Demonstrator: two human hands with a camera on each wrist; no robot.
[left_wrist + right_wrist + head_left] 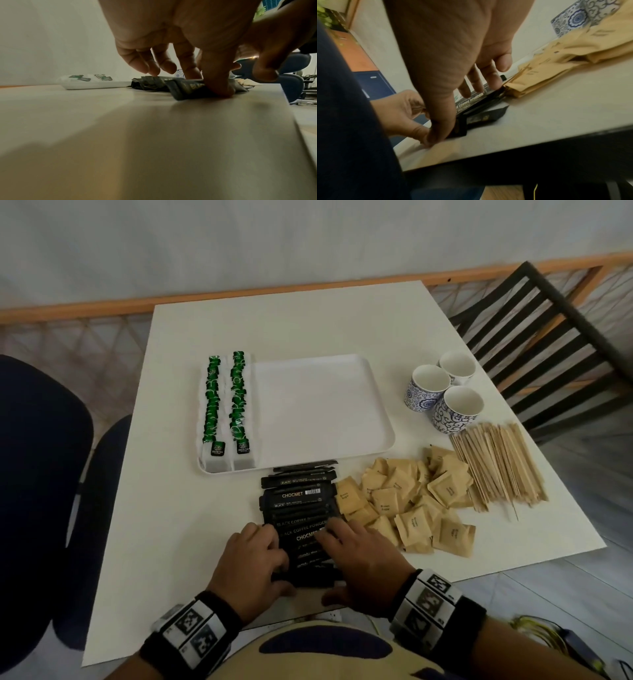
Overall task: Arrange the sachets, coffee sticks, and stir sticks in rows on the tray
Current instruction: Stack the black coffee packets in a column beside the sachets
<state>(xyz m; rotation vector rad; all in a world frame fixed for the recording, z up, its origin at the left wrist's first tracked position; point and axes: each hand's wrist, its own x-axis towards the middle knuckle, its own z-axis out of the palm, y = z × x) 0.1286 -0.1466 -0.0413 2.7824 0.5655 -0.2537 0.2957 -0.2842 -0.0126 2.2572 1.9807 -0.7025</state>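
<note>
Coffee-stick step: left hand [251,565] and right hand [359,556], fingers curled and thumbs at the near edge, gather the black coffee sticks [301,508] lying on the table [171,542] just before the tray [325,405], which next require lifting into a row beside the green tea sachets [224,402].

Black coffee sticks [301,508] heaped beside white tray [325,405].

tray [322,405] white | coffee sticks [298,498] black | sachets [404,501] tan | cups [428,388] blue-white floral
</note>
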